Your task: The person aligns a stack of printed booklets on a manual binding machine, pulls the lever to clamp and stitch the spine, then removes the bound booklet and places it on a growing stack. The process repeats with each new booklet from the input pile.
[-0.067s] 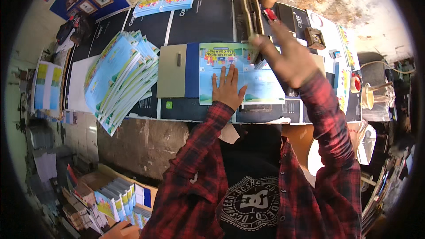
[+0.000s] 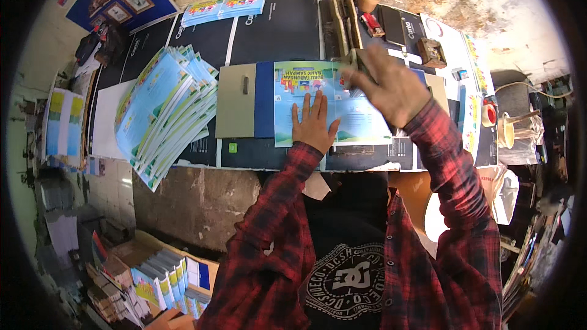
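Observation:
A light blue and green printed cover sheet (image 2: 361,119) lies on the black-topped table in front of me. My left hand (image 2: 315,124) rests flat on its left half, fingers spread. Over the right half hovers my right hand (image 2: 394,88), smeared by motion. Its fingers point away from me, and whether something is between them cannot be made out. Just left of the sheet is a grey-beige board (image 2: 235,101) with a dark blue strip (image 2: 264,101) and a small slot-like metal piece (image 2: 246,84).
Fanned printed sheets (image 2: 165,110) form a large pile at the left. Another small stack (image 2: 224,7) sits at the back edge. Wooden strips (image 2: 345,21), a red box (image 2: 371,24) and a wooden box (image 2: 432,53) stand behind my right hand. A box of booklets (image 2: 165,278) is below left.
My right hand has shifted slightly left and nearer to me above the sheet. The left hand stays flat in the same place on the sheet.

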Demonstrator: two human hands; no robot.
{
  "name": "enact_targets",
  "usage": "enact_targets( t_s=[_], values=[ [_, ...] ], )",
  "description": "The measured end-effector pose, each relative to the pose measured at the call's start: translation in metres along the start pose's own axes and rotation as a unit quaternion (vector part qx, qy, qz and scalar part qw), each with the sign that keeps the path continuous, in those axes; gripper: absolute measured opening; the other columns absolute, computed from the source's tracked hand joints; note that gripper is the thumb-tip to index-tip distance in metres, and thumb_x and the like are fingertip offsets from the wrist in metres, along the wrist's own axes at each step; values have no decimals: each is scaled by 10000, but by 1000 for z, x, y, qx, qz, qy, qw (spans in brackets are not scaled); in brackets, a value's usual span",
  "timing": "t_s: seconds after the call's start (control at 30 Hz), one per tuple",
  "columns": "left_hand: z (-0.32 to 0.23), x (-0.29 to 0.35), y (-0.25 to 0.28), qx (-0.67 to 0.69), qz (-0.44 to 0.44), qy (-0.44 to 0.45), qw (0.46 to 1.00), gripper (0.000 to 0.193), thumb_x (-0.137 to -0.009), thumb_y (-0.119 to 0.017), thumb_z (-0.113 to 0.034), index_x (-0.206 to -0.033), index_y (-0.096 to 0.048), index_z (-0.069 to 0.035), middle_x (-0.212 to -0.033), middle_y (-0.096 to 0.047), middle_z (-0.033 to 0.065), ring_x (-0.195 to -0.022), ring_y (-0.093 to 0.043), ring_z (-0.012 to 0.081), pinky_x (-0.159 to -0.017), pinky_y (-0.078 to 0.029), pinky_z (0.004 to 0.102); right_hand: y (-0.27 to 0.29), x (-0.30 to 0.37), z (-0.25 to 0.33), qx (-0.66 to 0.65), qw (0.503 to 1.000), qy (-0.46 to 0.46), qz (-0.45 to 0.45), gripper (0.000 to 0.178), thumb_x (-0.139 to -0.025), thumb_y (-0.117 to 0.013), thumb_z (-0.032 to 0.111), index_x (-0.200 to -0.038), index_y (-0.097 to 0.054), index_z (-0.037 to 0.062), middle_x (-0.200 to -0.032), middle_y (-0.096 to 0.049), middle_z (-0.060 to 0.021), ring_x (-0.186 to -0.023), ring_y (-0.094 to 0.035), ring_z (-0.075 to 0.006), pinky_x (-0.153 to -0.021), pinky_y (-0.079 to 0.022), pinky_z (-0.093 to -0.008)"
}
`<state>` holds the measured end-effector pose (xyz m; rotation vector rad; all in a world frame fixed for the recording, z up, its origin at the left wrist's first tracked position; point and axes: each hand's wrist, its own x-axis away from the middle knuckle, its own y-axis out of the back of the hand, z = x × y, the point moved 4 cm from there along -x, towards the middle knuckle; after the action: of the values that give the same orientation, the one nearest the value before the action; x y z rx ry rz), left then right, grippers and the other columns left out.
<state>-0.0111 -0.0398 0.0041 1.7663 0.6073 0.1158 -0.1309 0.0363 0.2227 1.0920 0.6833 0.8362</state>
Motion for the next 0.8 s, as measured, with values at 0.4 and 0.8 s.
enact_targets(
  t_s=[0.4, 0.8],
  values=[
    [-3, 7, 8, 41, -23, -3, 999, 670, -922, -512, -453, -1445, -428, -43, -1560, -337, 90, -1445, -267, 321, -1160, -157, 576, -106, 61, 6, 32, 985, 9, -167, 911, -809, -671, 320, -1514, -219, -38, -1576, -224, -252, -1394, -344, -418, -1102, -326, -477],
    [2, 3, 8, 18, -27, -1, 999, 667, -955, -476, -491, -1440, -431, -36, -1558, -335, 98, -1446, -274, 331, -1148, -184, 586, -2, 10, -37, -332, 942, -22, 40, 563, -947, -570, 398, -1307, -541, -34, -1239, -629, -203, -1034, -662, -322, -834, -536, -365]
  ],
)
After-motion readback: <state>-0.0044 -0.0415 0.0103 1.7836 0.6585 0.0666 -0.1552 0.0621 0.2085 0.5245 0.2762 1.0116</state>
